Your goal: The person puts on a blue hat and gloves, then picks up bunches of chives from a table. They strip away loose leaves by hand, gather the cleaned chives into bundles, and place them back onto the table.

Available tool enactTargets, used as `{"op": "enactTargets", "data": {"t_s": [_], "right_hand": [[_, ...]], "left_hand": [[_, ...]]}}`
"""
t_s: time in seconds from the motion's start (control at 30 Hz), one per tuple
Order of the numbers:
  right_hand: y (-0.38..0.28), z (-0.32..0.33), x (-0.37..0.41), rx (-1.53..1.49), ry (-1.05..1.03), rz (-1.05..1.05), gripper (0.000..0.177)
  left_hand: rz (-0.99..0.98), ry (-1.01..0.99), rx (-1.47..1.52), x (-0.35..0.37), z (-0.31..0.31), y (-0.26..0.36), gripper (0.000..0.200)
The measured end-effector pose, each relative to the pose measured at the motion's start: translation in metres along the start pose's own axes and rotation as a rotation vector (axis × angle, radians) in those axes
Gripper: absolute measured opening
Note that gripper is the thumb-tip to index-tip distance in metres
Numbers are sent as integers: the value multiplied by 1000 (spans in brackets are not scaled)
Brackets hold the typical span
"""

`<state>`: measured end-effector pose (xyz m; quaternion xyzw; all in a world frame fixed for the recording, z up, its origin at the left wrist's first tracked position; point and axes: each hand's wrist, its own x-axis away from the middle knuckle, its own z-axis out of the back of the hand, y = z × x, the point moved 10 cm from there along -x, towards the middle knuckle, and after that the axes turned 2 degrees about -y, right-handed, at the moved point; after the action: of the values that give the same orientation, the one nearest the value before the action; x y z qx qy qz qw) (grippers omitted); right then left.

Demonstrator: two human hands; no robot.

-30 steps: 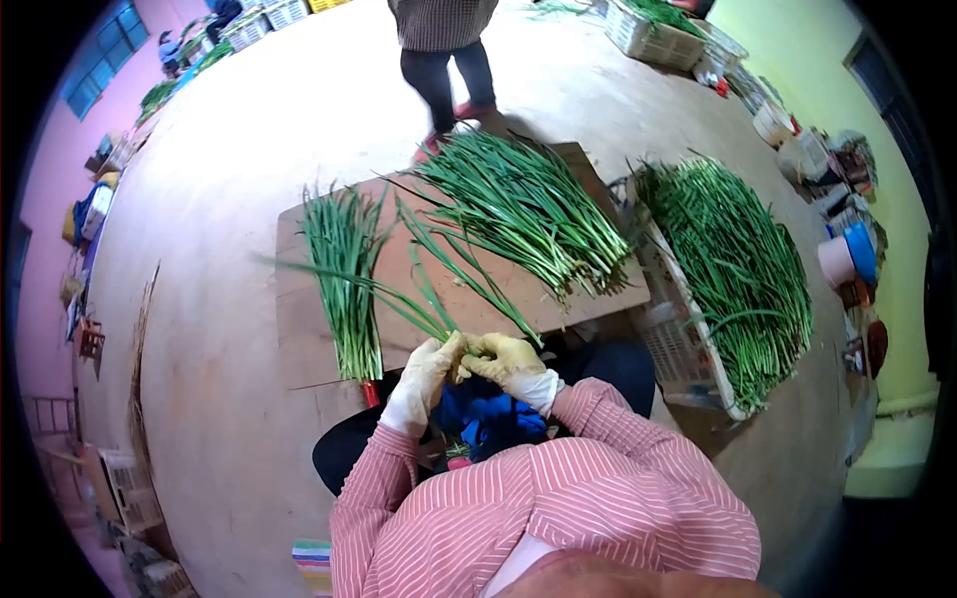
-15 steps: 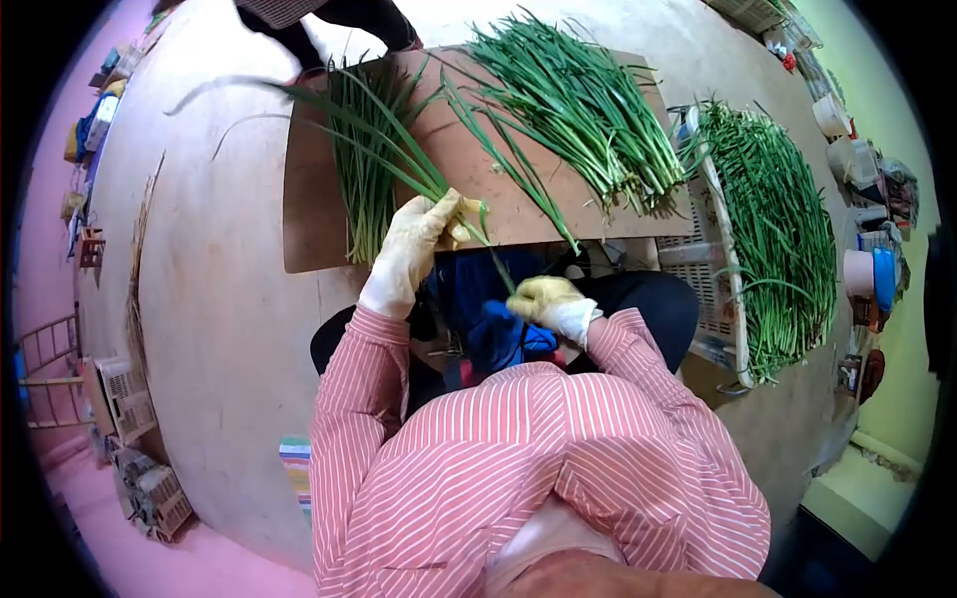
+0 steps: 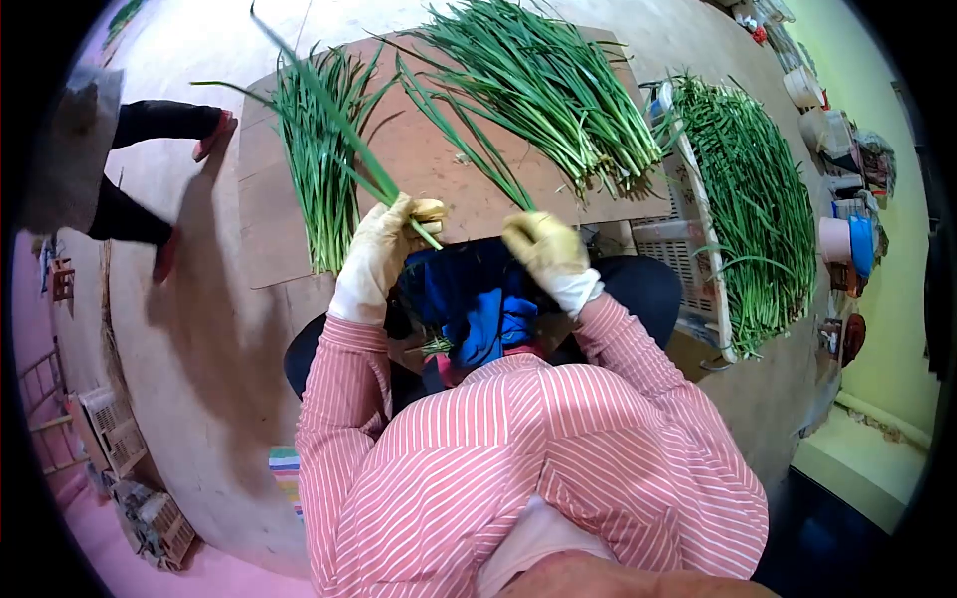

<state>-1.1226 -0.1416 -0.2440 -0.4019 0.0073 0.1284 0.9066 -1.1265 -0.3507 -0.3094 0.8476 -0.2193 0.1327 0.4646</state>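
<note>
My left hand (image 3: 384,234), in a pale rubber glove, is closed around a few long garlic chives (image 3: 374,179). Their leaves reach up and left over a bunch of chives (image 3: 324,169), and the cut ends poke out below my fingers. My right hand (image 3: 546,249), gloved the same way, has its fingers curled at the front edge of the brown board (image 3: 449,204). It overlaps the lower ends of some loose chives (image 3: 483,149) there; I cannot tell what is in it. A large pile of chives (image 3: 558,100) lies at the board's back right.
On the right stands a white plastic crate (image 3: 703,239) packed with chives (image 3: 748,209). Blue cloth (image 3: 493,324) lies between my knees. A person in dark trousers (image 3: 140,219) is on the left, beside the board. Basins (image 3: 860,244) and other goods line the right wall.
My right hand has moved up from near my lap to the board's edge. The strand stretched between my hands is gone from view. The other person has moved left from behind the board.
</note>
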Motion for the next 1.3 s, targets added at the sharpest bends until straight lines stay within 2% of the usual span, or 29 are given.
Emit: {"op": "enactTargets", "data": {"t_s": [0.07, 0.1, 0.13, 0.2, 0.27, 0.33, 0.4, 0.47, 0.53, 0.57, 0.6, 0.67, 0.73, 0.8, 0.87, 0.93, 0.97, 1.13, 1.3], "right_hand": [[33, 18, -10, 280, 23, -86, 25], [46, 14, -15, 468, -79, -102, 25], [50, 13, -16, 469, -78, -101, 25], [52, 9, -20, 602, -93, -78, 26], [57, -9, -23, 578, -130, -43, 23], [50, -13, -27, 679, -96, 28, 20], [44, -10, -26, 507, -55, -2, 16], [32, -13, -24, 257, -124, -198, 19], [5, -17, -21, 108, -142, -221, 23], [-8, -23, -19, 39, -172, -190, 24], [-17, -31, -17, 66, -198, -196, 24], [-28, -39, -14, 34, -177, -105, 23], [-11, -53, -9, -122, -207, -158, 22], [-6, -68, -2, -318, -384, -396, 20], [-6, -74, 3, -457, -391, -405, 17], [-20, -81, 7, -623, -469, -457, 16], [-22, -84, 10, -679, -479, -430, 21], [-26, -87, 26, -610, -616, -462, 32], [-19, -85, 27, -437, -629, -327, 33]], "left_hand": [[14, -15, 92, -6, 12, -16, 41], [24, -84, 181, -10, 9, -24, 39], [33, -152, 269, -12, 6, -28, 37], [42, -104, 312, -10, 2, -33, 31], [76, -90, 322, -10, 0, -40, 28], [170, 51, 200, -3, -9, -44, 30], [164, -20, 130, 0, -18, -44, 35], [221, -5, 81, -3, -19, -59, 47], [290, -39, 53, 6, -37, -56, 49], [313, 19, 49, 6, -32, -64, 47], [342, 45, 37, 12, -35, -64, 39], [236, -93, 104, 14, -48, -55, 34], [85, -48, 110, 17, -48, -36, 24], [85, -26, 55, 23, -52, -24, 22], [67, -76, 84, 22, -56, -26, 24], [42, -1, 88, 16, -49, -34, 28], [22, 16, 95, 20, -48, -25, 28], [29, -34, 26, 29, -49, -11, 31], [44, 84, -143, 21, -36, -23, 26]]}}
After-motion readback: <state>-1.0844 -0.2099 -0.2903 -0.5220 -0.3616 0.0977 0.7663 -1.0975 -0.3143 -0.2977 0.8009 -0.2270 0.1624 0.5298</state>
